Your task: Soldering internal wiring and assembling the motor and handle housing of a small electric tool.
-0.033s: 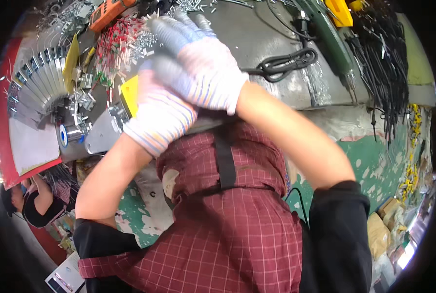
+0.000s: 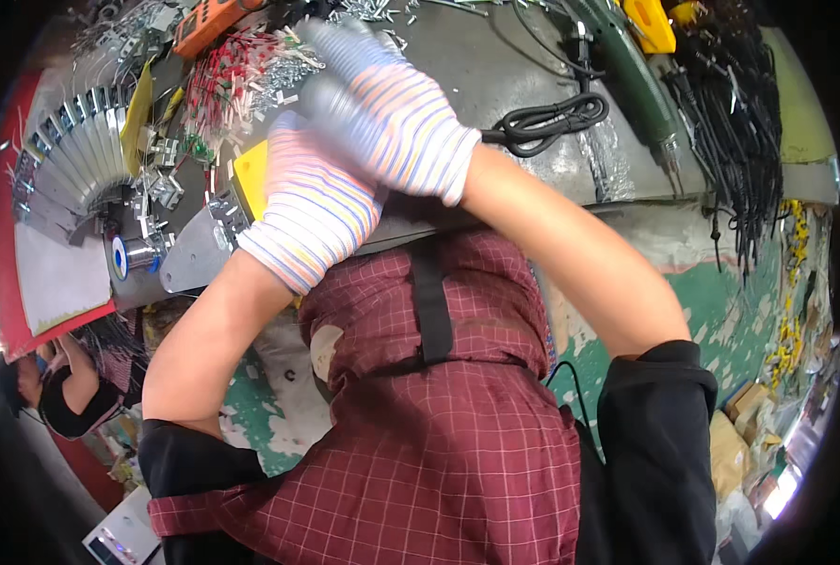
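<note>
My left hand (image 2: 315, 205), in a striped knit glove, is at the table's near edge. My right hand (image 2: 411, 127), gloved the same way, lies across it and hides its fingers. The right fingers stretch forward and look apart, though motion blurs their tips; nothing shows in them. Whether anything lies between the two hands is hidden. Beside the left hand are a yellow flat piece (image 2: 251, 181) and a grey metal plate (image 2: 197, 252). Beyond the right fingertips lie small screws (image 2: 293, 75) and red-and-white wire leads (image 2: 227, 87).
A fan of metal strips (image 2: 86, 155) and a solder wire spool (image 2: 137, 257) are at left. An orange meter (image 2: 211, 26) sits at the back. Rightward lie a coiled black cable (image 2: 552, 122), a green power tool (image 2: 632, 80) and black cables (image 2: 735, 141). Another person's arm (image 2: 79, 377) shows lower left.
My right hand's fingers have shifted slightly and are smeared by motion. The left hand stays almost in place, and the view has moved a little.
</note>
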Tool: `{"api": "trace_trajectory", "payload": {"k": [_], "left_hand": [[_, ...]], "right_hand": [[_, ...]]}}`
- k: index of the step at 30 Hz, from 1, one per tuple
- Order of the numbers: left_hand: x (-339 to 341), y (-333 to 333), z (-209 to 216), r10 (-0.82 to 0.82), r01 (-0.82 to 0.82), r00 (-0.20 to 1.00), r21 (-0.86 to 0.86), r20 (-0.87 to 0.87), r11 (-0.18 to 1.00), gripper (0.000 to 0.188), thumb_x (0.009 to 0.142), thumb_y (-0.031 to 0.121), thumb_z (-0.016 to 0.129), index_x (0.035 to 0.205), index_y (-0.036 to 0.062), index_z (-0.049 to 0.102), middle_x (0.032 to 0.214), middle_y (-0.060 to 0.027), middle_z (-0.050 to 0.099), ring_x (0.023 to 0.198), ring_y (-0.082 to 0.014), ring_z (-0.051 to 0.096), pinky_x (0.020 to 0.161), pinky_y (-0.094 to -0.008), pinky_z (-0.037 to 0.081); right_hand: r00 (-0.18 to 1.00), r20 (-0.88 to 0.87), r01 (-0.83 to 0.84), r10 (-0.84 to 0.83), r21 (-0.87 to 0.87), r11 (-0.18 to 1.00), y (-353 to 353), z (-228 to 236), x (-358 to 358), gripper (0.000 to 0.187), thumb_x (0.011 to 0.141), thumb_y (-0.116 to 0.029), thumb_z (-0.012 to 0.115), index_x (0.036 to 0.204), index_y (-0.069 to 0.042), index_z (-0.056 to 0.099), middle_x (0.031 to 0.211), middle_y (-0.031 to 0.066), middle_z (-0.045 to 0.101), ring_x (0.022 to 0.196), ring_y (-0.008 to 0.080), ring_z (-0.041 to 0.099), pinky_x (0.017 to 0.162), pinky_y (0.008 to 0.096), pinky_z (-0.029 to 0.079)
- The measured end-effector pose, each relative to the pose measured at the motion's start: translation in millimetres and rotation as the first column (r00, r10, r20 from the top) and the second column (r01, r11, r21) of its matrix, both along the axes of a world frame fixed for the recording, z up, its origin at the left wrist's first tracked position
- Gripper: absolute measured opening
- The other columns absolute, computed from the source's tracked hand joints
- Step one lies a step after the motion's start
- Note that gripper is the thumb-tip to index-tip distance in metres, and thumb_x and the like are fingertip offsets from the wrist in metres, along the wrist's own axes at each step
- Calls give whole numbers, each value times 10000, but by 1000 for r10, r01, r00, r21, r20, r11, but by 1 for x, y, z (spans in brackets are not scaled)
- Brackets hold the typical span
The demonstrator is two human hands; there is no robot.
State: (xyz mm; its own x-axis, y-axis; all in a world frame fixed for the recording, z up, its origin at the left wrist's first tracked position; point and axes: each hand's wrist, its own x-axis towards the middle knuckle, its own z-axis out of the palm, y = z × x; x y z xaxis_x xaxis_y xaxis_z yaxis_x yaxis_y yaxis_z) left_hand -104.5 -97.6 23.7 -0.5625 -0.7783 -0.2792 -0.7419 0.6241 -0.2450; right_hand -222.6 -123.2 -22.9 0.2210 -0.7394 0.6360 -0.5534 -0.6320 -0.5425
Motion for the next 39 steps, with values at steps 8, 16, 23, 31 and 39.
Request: {"api": "trace_trajectory", "payload": {"k": [8, 16, 23, 31, 39], "left_hand": [[15, 10, -8, -14, 6, 999, -160, -46, 987, 378, 894, 391, 563, 1127, 116, 678, 1031, -74, 692, 944, -241, 662, 858, -438, 433], [12, 7, -12, -19, 2, 992, -136, -124, 991, 386, 899, 425, 575, 1087, 94, 638, 1018, -101, 660, 905, -273, 668, 908, -468, 400], [25, 9, -9, 8, -18, 975, -42, -224, 999, 446, 834, 372, 681, 1165, 87, 591, 968, -101, 641, 873, -277, 645, 916, -457, 392], [42, 1, 3, -25, 67, 824, 54, -566, 996, 478, 806, 328, 731, 1197, 83, 604, 1022, -110, 671, 945, -316, 633, 972, -480, 393], [42, -7, 4, 1, 91, 771, 113, -637, 989, 507, 754, 334, 789, 1172, 99, 626, 1038, -91, 691, 972, -302, 655, 1012, -490, 387]], "right_hand": [[999, 33, 25, -20, -166, 986, -2, 17, 15, 407, 957, -329, 571, 1234, -32, 579, 1219, 193, 626, 1041, 323, 629, 1002, 452, 447], [673, 739, -212, -39, 243, 947, -23, -12, -9, 299, 1009, -249, 555, 1177, -12, 624, 965, 110, 675, 883, 187, 605, 835, 310, 494], [936, -303, 64, 180, 648, 759, 16, 35, -72, 359, 959, -375, 514, 1039, -54, 654, 967, 235, 671, 986, 435, 620, 845, 475, 503], [864, -321, -120, 388, 617, 778, 21, 55, -83, 245, 923, -271, 574, 1013, -58, 656, 904, 197, 682, 880, 405, 646, 773, 473, 514], [851, -450, -128, 271, 323, 938, 29, 34, -87, 222, 855, -292, 651, 931, -85, 638, 799, 118, 659, 785, 325, 660, 737, 442, 493]]}}
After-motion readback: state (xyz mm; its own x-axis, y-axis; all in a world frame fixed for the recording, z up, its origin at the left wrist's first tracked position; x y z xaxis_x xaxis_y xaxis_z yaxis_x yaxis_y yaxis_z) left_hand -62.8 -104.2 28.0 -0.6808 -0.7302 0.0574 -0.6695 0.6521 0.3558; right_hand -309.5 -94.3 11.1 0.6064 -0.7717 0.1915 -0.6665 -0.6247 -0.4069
